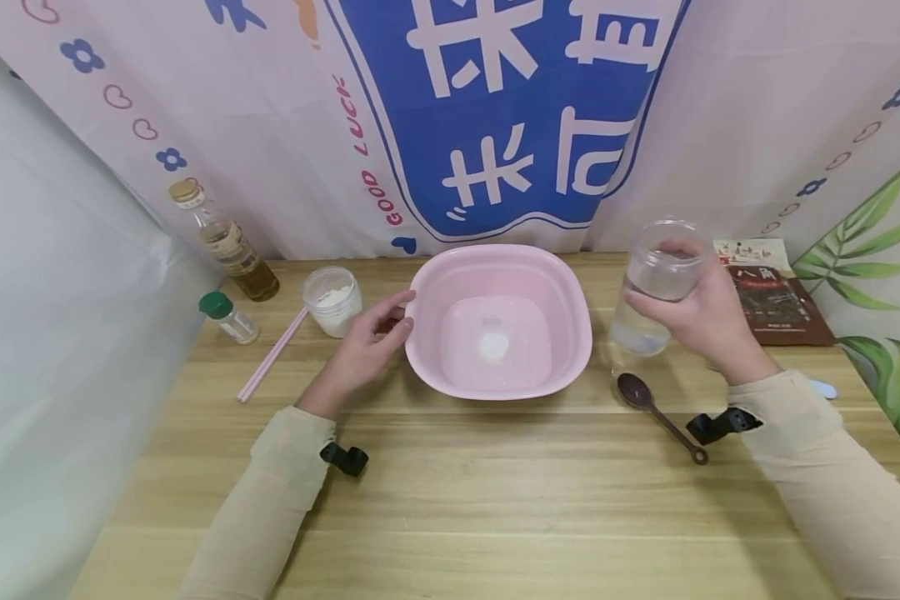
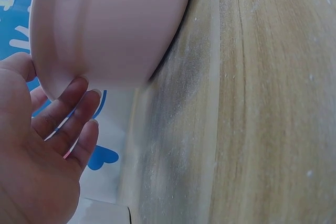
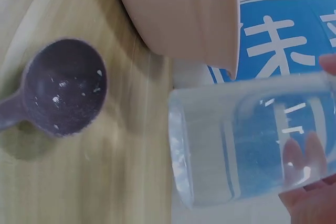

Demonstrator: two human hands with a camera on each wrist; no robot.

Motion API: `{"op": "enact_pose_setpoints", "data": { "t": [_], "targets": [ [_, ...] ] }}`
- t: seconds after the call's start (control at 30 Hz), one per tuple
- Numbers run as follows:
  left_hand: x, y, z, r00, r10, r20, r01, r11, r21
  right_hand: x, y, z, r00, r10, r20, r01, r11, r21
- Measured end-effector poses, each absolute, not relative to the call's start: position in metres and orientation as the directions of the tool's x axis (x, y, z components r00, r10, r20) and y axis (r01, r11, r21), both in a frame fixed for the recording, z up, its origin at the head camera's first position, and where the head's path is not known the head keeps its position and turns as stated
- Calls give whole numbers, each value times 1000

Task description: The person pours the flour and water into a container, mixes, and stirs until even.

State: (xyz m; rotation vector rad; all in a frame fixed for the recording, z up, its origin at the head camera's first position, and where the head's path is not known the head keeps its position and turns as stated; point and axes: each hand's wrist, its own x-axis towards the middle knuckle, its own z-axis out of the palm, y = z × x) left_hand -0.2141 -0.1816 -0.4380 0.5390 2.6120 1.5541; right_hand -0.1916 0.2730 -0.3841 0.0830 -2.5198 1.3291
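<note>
The left hand (image 1: 367,342) holds the left rim of a pink basin (image 1: 573,333), its thumb at the edge and other fingers against the outer wall under the lip (image 2: 79,85). Inside the basin lies a small white heap (image 1: 492,346). To the basin's right, the right hand (image 1: 701,308) grips a clear cup (image 1: 641,321) round its upper part, tilted slightly. Clear liquid shows through the cup wall (image 3: 252,140). Below that hand, a dark brown spoon (image 1: 635,390) rests on the table, white specks dotting its bowl (image 3: 65,87).
Left of the basin stand a jar of white powder (image 1: 333,304), pink chopsticks (image 1: 273,354), a green-capped shaker (image 1: 228,317) and a corked bottle (image 1: 228,250) of amber liquid. A brown spice packet (image 1: 776,304) lies behind the right hand. A printed curtain (image 1: 285,167) borders the table's back.
</note>
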Motion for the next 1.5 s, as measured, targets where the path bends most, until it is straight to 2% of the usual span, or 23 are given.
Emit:
{"op": "enact_pose_setpoints", "data": {
  "t": [0.23, 0.47, 0.67, 0.93, 1.17, 1.5],
  "targets": [
    [-214, -181, -438, -938, 323, 127, 266, 432, 862, -196, 281, -394, -915, 282, 288, -113, 506, -855],
    [-214, -181, -438, -938, 325, 124, 263, 431, 863, -205, 291, -403, -892, 375, 252, -85, 410, -908],
    [-214, -180, -439, -938, 324, 125, 265, 434, 861, -214, 303, -412, -904, 391, 172, 3, 410, -912],
    [-213, -180, -440, -937, 329, 119, 261, 431, 864, -230, 311, -424, -917, 382, 119, 59, 423, -904],
    [-215, -178, -440, -934, 333, 131, 273, 426, 863, -240, 319, -428, -903, 417, 101, 87, 409, -909],
    [-215, -181, -439, -942, 317, 113, 249, 430, 868, -240, 319, -428, -925, 372, 80, 95, 428, -899]
  ]
}}
